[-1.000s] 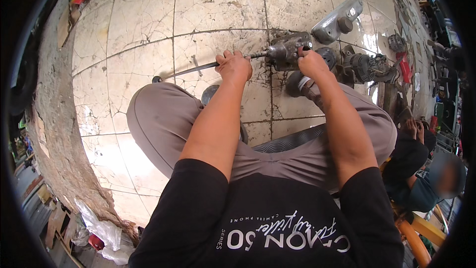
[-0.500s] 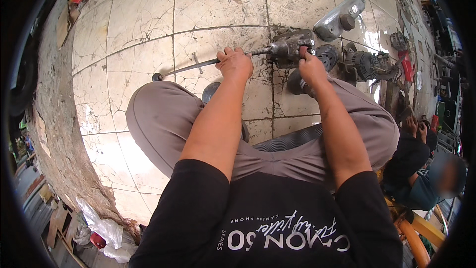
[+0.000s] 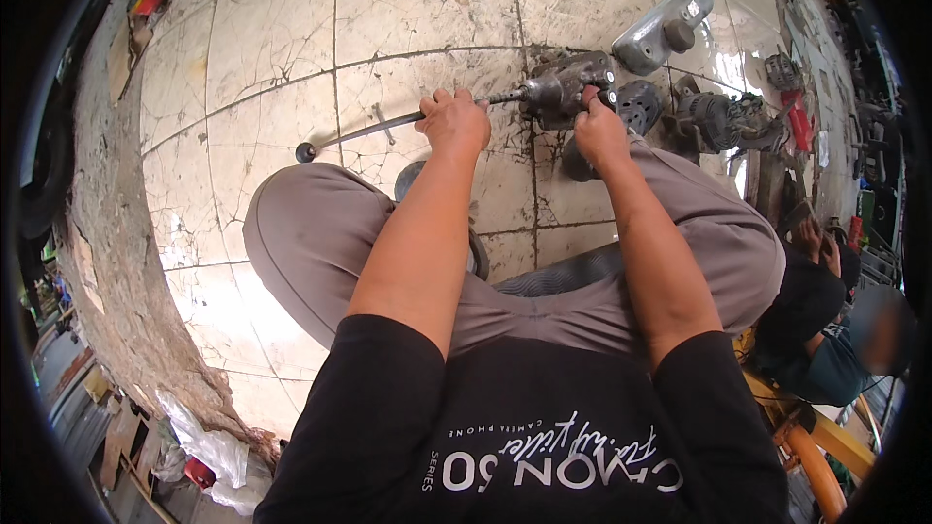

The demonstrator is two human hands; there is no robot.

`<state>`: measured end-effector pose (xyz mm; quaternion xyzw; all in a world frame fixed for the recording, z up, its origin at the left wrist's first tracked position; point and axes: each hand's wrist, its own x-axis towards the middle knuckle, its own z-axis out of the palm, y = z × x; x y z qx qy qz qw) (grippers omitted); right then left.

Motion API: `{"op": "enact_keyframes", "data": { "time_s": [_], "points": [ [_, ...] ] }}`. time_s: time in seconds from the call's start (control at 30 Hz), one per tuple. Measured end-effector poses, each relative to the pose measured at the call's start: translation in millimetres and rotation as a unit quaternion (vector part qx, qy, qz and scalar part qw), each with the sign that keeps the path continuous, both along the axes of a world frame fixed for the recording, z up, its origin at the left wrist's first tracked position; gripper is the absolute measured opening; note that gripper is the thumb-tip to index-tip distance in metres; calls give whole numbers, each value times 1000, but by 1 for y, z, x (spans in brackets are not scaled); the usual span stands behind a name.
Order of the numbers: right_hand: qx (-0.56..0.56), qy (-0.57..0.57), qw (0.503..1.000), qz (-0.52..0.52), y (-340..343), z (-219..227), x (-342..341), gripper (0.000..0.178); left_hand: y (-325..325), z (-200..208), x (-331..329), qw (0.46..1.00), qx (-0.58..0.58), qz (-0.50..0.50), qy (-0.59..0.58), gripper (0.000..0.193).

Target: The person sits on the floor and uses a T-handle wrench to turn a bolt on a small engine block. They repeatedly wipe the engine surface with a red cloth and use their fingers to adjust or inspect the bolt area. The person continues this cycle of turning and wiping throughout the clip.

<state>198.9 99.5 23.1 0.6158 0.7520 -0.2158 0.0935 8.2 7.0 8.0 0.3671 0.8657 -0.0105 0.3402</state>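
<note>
A long dark gear lever [image 3: 374, 127] with a round knob [image 3: 306, 152] at its left end runs across to a greasy cast-metal housing [image 3: 561, 95]. My left hand [image 3: 454, 123] is wrapped round the rod, partway between knob and housing. My right hand [image 3: 602, 131] rests at the housing's right end, its thumb and fingers pressed near the round light-centred fittings [image 3: 608, 87]. What the right fingers grip there is partly hidden. Housing and lever lie low over the tiled floor, in front of my bent knees.
Beyond the housing lies a grey metal cover [image 3: 665, 31] with a round cap. To the right are an alternator-like part [image 3: 714, 121] and a red object [image 3: 799, 119]. A small bolt [image 3: 384, 124] lies behind the rod. Another person [image 3: 815, 330] sits at the right.
My right hand has shifted slightly left along the housing's end. My left hand keeps its hold on the lever, and the lever and housing have barely moved.
</note>
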Motion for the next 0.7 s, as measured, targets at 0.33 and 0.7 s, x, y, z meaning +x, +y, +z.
{"op": "enact_keyframes", "data": {
  "time_s": [0.33, 0.7],
  "points": [
    [29, 145, 988, -41, 2, -34, 25, 47, 1, 3, -3, 1000, -4, -8, -19, 48],
    [-24, 294, 951, -96, 4, -60, 32, 48, 4, 5, -5, 1000, -20, -10, -20, 50]
  ]
}}
